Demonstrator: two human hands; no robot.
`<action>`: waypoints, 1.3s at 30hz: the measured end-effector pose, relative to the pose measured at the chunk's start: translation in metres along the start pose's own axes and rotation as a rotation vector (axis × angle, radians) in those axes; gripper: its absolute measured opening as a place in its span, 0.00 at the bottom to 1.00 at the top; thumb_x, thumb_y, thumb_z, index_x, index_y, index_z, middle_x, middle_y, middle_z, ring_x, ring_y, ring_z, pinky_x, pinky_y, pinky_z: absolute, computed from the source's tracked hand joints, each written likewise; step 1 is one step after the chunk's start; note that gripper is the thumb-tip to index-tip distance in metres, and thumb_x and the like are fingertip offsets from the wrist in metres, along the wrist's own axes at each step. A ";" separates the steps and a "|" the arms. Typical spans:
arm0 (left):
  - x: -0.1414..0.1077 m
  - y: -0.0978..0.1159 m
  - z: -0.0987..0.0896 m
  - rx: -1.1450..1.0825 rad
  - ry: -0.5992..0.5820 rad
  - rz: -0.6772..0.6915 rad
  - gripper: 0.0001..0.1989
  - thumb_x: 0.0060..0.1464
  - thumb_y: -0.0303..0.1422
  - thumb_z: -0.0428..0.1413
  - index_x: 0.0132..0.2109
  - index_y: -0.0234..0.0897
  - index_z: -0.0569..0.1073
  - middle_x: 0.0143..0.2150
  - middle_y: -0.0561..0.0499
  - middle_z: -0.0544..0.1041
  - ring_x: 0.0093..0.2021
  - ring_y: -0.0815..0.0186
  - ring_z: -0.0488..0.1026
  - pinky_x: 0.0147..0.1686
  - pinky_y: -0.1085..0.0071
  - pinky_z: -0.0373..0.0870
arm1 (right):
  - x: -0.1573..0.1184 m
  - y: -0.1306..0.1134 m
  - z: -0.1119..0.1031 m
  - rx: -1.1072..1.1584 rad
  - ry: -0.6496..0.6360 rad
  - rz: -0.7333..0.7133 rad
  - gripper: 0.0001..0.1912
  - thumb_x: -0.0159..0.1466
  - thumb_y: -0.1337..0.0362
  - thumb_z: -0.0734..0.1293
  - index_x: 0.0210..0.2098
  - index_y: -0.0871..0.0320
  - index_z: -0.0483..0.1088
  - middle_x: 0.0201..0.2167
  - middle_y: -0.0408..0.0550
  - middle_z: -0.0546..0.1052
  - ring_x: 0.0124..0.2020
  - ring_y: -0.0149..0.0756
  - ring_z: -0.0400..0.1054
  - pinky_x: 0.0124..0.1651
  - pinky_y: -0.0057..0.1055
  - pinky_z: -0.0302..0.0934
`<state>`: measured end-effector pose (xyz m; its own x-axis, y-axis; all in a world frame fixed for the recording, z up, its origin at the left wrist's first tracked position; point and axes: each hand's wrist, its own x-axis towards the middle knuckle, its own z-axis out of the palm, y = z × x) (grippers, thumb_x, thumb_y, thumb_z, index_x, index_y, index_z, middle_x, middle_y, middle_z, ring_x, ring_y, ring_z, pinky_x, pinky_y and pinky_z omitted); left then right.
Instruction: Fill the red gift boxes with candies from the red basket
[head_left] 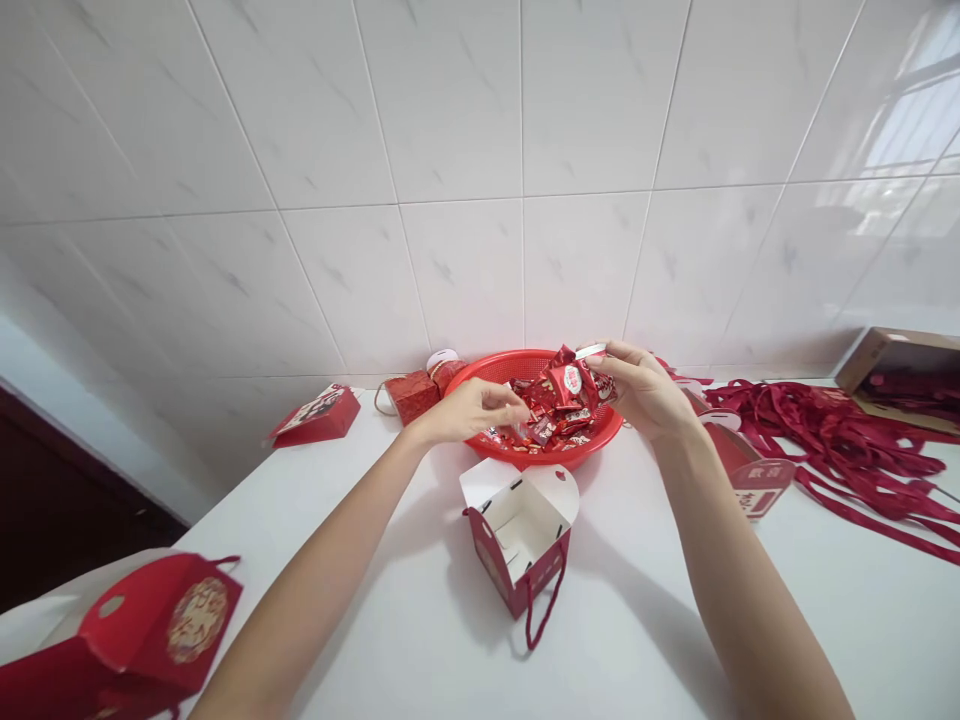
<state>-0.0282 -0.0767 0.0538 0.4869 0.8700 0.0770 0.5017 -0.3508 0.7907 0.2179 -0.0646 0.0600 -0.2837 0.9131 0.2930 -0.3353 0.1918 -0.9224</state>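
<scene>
A red plastic basket (457, 388) against the wall holds many small wrapped candies (551, 430) in red and dark wrappers. My right hand (641, 385) is closed around red foil candy packets (568, 382) above the basket's right side, with a whitish edge showing at its fingertips. Over the left part of the basket, my left hand (480, 408) has its fingers bent together at the candies; whatever they pinch is too small to make out. In front stands an open red gift box (499, 560) with a white inside and a dark red cord handle (553, 610).
Red gift boxes stand at the front left (161, 620), back left (319, 415) and right (750, 470). Dark red ribbons (817, 440) lie tangled at the right, beside a cardboard box (900, 365). A tiled wall (465, 270) bounds the white table (375, 610) behind.
</scene>
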 end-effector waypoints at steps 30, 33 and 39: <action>-0.083 0.018 0.010 0.421 -0.317 -0.290 0.37 0.40 0.41 0.65 0.60 0.44 0.72 0.58 0.49 0.76 0.51 0.55 0.74 0.40 0.73 0.68 | -0.045 0.014 0.064 -0.813 -0.429 -0.127 0.10 0.62 0.63 0.67 0.41 0.53 0.78 0.39 0.46 0.81 0.38 0.40 0.74 0.37 0.31 0.65; -0.084 0.018 0.011 0.431 -0.309 -0.289 0.38 0.40 0.41 0.65 0.62 0.44 0.71 0.60 0.49 0.74 0.55 0.53 0.73 0.43 0.73 0.68 | -0.046 0.006 0.058 -0.805 -0.317 -0.150 0.10 0.61 0.61 0.69 0.41 0.52 0.79 0.41 0.47 0.82 0.42 0.43 0.74 0.40 0.33 0.66; -0.086 0.019 0.010 0.458 -0.312 -0.275 0.37 0.41 0.42 0.65 0.61 0.45 0.72 0.58 0.49 0.76 0.54 0.54 0.72 0.42 0.73 0.67 | -0.059 -0.010 0.031 -0.976 -0.313 -0.067 0.09 0.61 0.55 0.70 0.35 0.52 0.79 0.33 0.47 0.81 0.34 0.41 0.73 0.34 0.31 0.64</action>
<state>-0.0534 -0.1611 0.0558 0.4472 0.8318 -0.3287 0.8611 -0.3011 0.4097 0.2103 -0.1314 0.0597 -0.5594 0.7819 0.2753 0.4778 0.5755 -0.6637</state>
